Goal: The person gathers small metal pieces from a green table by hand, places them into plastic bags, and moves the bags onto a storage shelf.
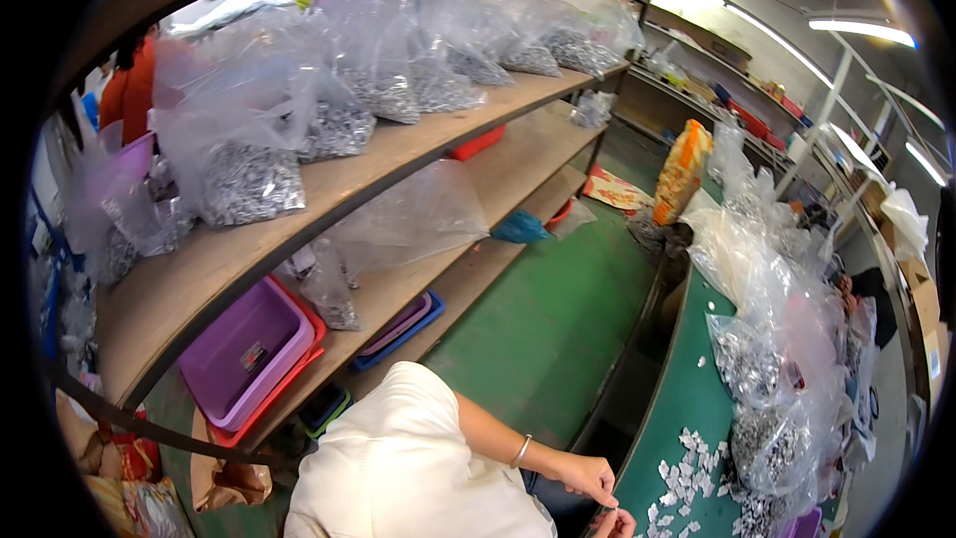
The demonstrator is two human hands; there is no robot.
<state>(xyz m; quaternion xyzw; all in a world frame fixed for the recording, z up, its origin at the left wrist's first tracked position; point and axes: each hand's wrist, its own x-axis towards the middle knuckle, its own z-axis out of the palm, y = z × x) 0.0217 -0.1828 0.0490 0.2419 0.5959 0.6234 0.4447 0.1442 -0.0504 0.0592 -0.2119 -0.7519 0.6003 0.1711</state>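
Note:
My left hand (588, 478), with a bangle at its wrist, is held near the edge of a green tabletop (669, 394). Its fingers are closed in a pinch. My right hand (614, 524) shows only in part at the lower edge, its fingertips meeting those of the left. Whatever is between the fingers is too small to make out. Just to the right, several small silvery-white flat pieces (687, 473) lie scattered on the tabletop. Beyond them, clear plastic bags (772, 438) filled with similar silvery pieces are heaped along the table.
A wooden shelf (339, 189) on the left carries more bags of silvery pieces (254, 179). Below stand a purple basin (244, 354) and a blue tray (403, 329). Green floor (548, 309) runs between shelf and table. An orange patterned sack (684, 171) stands farther back.

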